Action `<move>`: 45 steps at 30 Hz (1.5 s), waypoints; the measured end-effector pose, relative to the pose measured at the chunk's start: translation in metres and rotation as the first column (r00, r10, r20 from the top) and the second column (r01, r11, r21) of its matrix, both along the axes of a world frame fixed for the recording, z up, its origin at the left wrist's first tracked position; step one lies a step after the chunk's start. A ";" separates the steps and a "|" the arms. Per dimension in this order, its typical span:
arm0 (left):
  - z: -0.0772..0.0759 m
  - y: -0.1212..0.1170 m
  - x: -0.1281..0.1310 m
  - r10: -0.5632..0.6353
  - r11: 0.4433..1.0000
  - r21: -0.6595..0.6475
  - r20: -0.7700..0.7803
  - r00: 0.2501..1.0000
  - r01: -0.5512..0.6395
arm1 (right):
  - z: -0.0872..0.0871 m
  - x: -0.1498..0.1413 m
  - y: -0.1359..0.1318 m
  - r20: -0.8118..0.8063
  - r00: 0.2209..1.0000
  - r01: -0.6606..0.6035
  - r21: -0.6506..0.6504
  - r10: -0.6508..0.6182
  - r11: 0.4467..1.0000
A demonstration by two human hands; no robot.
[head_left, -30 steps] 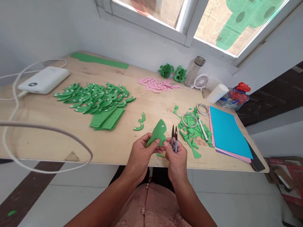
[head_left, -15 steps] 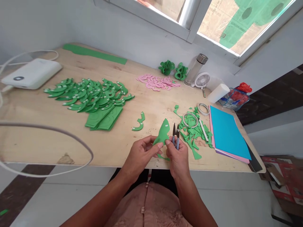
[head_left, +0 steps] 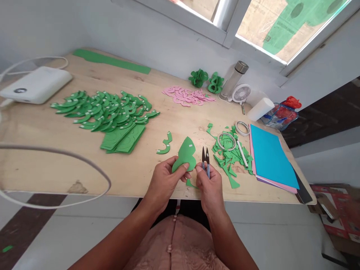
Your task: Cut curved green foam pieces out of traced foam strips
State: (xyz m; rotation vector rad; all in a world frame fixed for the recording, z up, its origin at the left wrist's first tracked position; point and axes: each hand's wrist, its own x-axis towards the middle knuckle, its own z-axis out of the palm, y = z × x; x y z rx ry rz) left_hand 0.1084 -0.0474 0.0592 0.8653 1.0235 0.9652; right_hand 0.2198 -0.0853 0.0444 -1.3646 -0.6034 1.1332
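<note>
My left hand [head_left: 168,180] pinches a green paper cutout [head_left: 186,153] with a pointed top, scalloped edges and a small white tape piece on it. In my right hand [head_left: 208,183] rests a pair of thread snips [head_left: 205,159], blades pointing away from me and slightly apart. The right thumb and fingertip are close to the cutout's right edge; whether they touch it I cannot tell. Below the hands a green paper strip [head_left: 191,183] shows in part. A curved green piece with tape ends [head_left: 165,144] lies on the table left of the cutout.
Many curved green pieces [head_left: 109,108] are heaped on the left, beside green rectangles [head_left: 123,138]. Green scraps [head_left: 229,153] lie right, under a tape roll [head_left: 226,141] and white pen [head_left: 242,153]. Blue sheets [head_left: 271,155] sit farther right; a white cable [head_left: 108,183] loops at front left.
The green cutout has moved left in my left hand and turned to show more of its face. My right hand with the snips has shifted slightly left, its fingertips now off the cutout's middle.
</note>
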 end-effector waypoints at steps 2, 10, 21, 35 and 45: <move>0.001 0.000 0.001 0.028 0.999 0.018 0.012 1.000 -0.028 | -0.001 0.001 -0.002 0.008 1.000 -0.012 0.009 0.012 1.000; -0.002 -0.003 0.006 0.259 0.790 0.613 -0.324 0.910 -0.007 | -0.005 0.004 -0.006 0.019 0.997 0.068 0.016 -0.069 0.998; -0.014 -0.011 0.005 0.471 0.468 0.863 -0.425 0.773 0.189 | -0.008 0.005 -0.008 -0.119 0.987 0.111 0.046 -0.105 0.993; 0.006 -0.011 0.011 0.014 0.968 0.250 -0.104 0.994 0.013 | -0.008 0.005 -0.016 -0.103 0.995 0.001 0.022 0.001 1.000; 0.005 -0.014 0.015 -0.098 0.969 0.225 -0.040 0.994 0.105 | -0.014 0.006 -0.023 -0.074 0.996 -0.038 0.036 0.040 0.999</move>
